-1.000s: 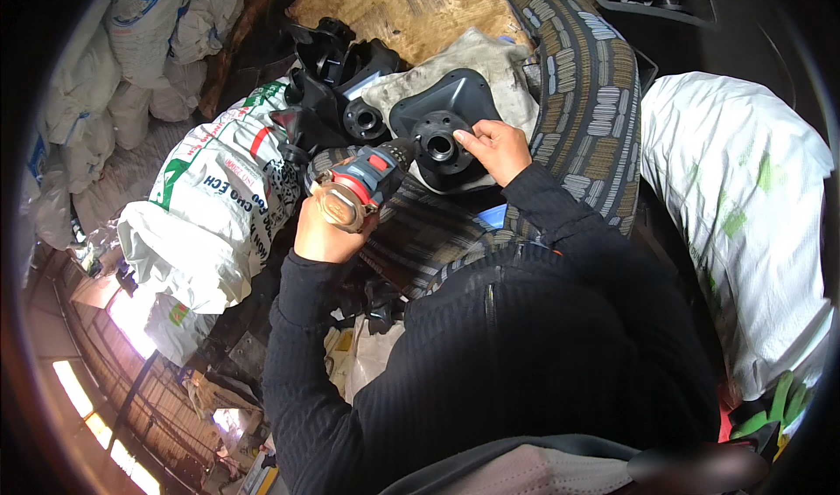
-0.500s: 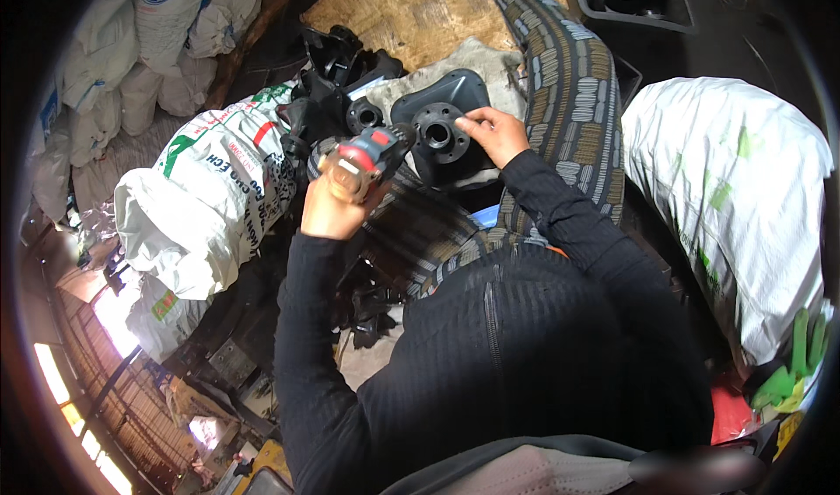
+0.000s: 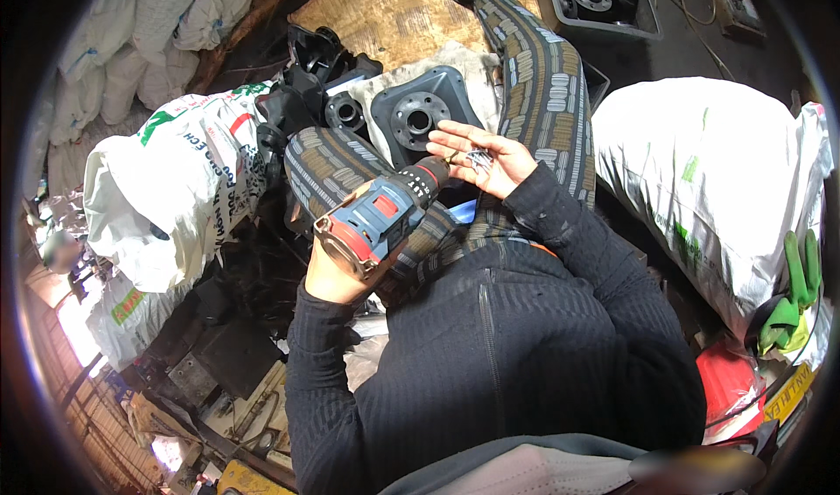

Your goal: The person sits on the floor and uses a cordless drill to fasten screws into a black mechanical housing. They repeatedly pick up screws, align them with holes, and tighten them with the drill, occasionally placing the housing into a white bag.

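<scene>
My left hand (image 3: 337, 272) grips a blue and red cordless drill (image 3: 381, 219) from behind, its chuck pointing up and right. The drill's tip comes close to the fingers of my right hand (image 3: 506, 170). That hand is turned palm up with fingers stretched out, and several small silvery screws (image 3: 479, 159) lie in it. Whether a screw sits on the drill's tip I cannot tell. Just beyond both hands, between my legs, a black square-flanged part (image 3: 451, 84) lies on a grey cloth (image 3: 483, 68). A round hub with bolt holes (image 3: 402, 119) sits on it.
More black parts (image 3: 306, 101) are piled at the left of the cloth. White sacks stand to the left (image 3: 149, 206) and right (image 3: 691, 154). A grey bin (image 3: 643, 33) at the far right holds similar parts. Green gloves (image 3: 792, 285) hang by the right sack.
The drill has swung down and back toward me from the hub. My right hand has left the hub's rim and turned palm up, showing the screws. The view has shifted slightly.
</scene>
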A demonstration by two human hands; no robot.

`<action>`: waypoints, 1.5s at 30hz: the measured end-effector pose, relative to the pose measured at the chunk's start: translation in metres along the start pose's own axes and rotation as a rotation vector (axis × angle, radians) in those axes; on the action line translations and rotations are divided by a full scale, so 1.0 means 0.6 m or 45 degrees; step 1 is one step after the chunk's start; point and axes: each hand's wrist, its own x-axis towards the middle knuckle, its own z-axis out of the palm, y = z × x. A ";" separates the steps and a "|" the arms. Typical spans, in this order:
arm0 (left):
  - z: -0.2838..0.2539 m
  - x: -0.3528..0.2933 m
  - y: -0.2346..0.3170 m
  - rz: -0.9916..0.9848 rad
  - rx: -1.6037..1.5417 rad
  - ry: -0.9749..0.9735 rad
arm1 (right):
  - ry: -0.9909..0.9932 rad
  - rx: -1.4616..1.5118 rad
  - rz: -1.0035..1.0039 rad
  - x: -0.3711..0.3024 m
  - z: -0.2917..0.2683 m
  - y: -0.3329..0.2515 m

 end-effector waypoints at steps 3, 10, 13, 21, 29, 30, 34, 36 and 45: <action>0.003 0.000 -0.007 -0.022 -0.062 -0.027 | 0.010 0.017 0.061 0.003 0.002 0.004; -0.003 -0.008 -0.006 -0.060 -0.101 -0.030 | 0.095 -0.055 0.072 0.011 0.005 0.011; -0.014 -0.006 -0.015 0.054 0.015 -0.022 | 0.171 -0.241 0.067 -0.005 0.004 0.000; -0.021 -0.032 -0.035 -0.004 0.011 0.030 | 0.386 -0.541 0.168 -0.007 -0.001 0.004; -0.034 -0.031 -0.040 0.017 -0.056 -0.131 | 0.264 -0.760 0.418 -0.012 -0.002 -0.019; -0.036 -0.032 -0.042 0.008 -0.061 -0.176 | 0.259 -0.790 0.464 -0.011 -0.003 -0.023; -0.026 -0.023 -0.044 0.012 0.000 -0.244 | 0.234 -0.805 0.597 -0.003 -0.016 -0.034; -0.008 -0.030 -0.044 -0.107 -0.133 -0.223 | 0.241 -0.818 0.629 0.001 -0.023 -0.035; -0.031 0.007 -0.040 -0.078 0.106 -0.152 | 0.766 -0.622 0.026 0.023 -0.037 -0.009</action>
